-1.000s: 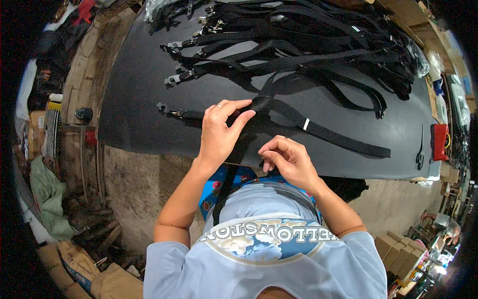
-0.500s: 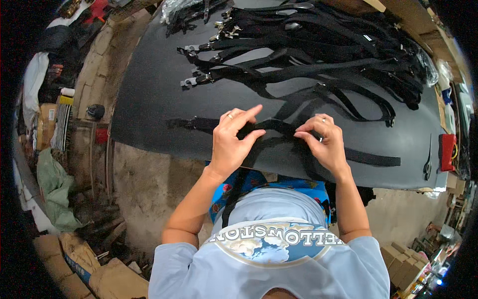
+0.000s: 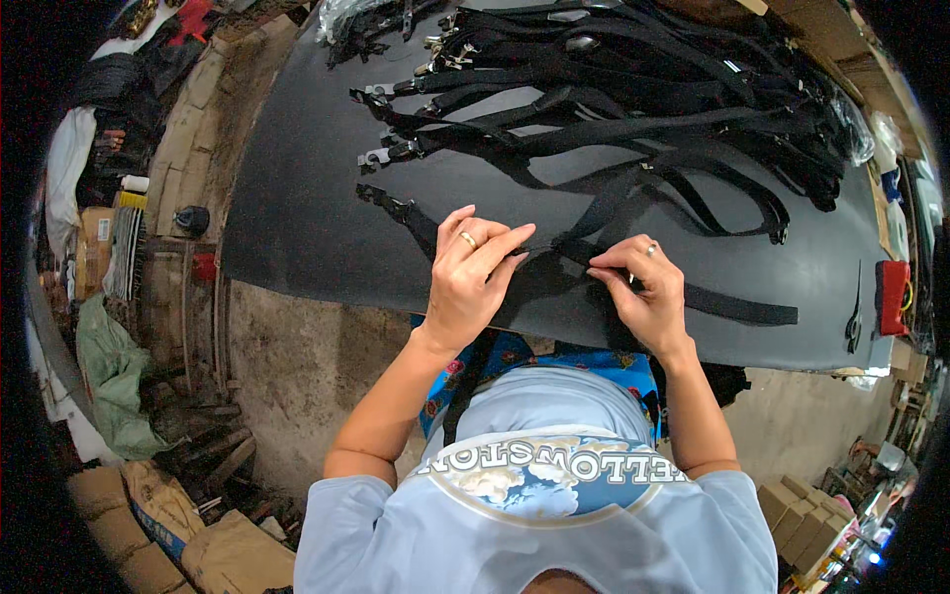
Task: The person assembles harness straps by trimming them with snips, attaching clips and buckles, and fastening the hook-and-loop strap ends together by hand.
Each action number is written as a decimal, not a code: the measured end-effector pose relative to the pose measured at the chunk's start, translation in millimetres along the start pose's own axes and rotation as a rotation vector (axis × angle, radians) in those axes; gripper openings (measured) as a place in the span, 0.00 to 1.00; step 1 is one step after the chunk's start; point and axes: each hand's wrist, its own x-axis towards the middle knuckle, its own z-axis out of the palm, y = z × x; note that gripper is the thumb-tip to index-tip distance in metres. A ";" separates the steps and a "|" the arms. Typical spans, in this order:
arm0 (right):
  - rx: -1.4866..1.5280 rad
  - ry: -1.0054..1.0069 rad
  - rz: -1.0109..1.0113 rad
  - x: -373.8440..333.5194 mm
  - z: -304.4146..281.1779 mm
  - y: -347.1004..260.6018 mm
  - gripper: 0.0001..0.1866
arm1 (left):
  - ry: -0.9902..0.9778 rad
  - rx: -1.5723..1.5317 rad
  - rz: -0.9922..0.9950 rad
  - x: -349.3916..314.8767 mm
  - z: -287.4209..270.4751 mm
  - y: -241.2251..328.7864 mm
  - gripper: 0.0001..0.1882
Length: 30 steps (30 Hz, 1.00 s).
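Black elastic suspender straps lie under both hands near the table's front edge. My left hand [image 3: 467,272] is closed, thumb against fingers, on a strap [image 3: 424,230] that runs off leftward to a dark clip [image 3: 384,202]. A short way to the right, my right hand [image 3: 643,287] pinches a piece of black strap [image 3: 574,249] between thumb and fingertips. From beneath that hand a flat strap end [image 3: 747,306] stretches right along the table. The exact grip of the left fingers is partly hidden.
Many black suspenders [image 3: 633,129] with metal clips are heaped across the far side of the dark table [image 3: 297,213]. Scissors [image 3: 854,322] and a red object [image 3: 893,297] are at the right edge. Clear plastic bags [image 3: 351,18] sit at the far left corner.
The left strap's clip end has swung away from me and now lies at an angle. My left thumb and fingers have drawn closer together; my right hand has barely moved.
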 end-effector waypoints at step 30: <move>0.146 -0.375 0.252 38.0 7.3 -32.9 0.10 | -0.066 -0.058 -0.051 -0.4 -5.4 7.1 0.10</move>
